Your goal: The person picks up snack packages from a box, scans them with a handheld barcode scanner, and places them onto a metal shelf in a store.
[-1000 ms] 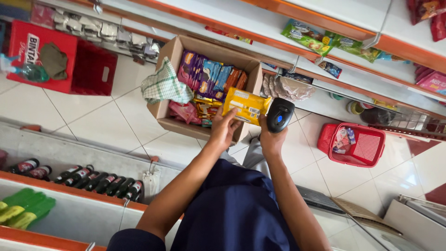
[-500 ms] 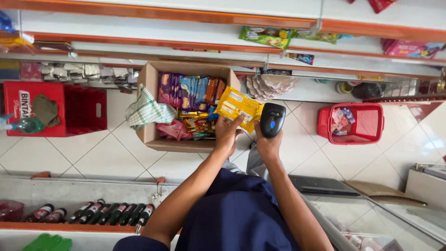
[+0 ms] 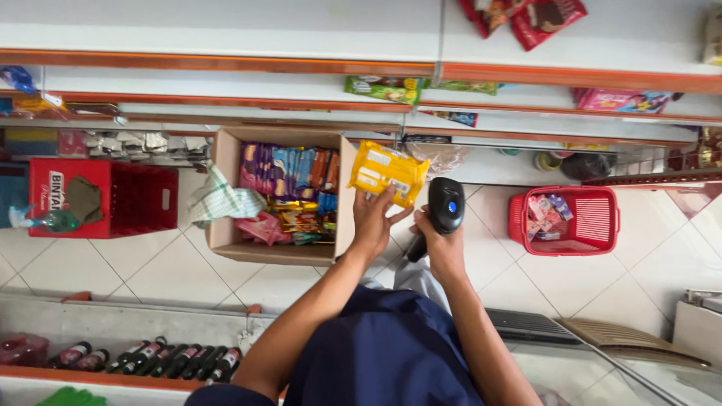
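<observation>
Nearest, a row of dark bottles (image 3: 150, 359) lies on a low shelf. Further out, on the tiled floor, an open cardboard box (image 3: 226, 188) full of snack packs sits between a red crate (image 3: 135, 199) and a red basket (image 3: 598, 218). Over the box's edge, the left hand (image 3: 374, 222) pinches a yellow packet (image 3: 387, 171), fingers clamped on its lower edge. The right hand (image 3: 444, 244) is wrapped tight round a black scanner (image 3: 444, 207), just beside the packet.

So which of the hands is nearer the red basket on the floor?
Right. The right hand, holding the black scanner, is just beside the red basket; the left hand, holding the yellow packet, is farther.
</observation>
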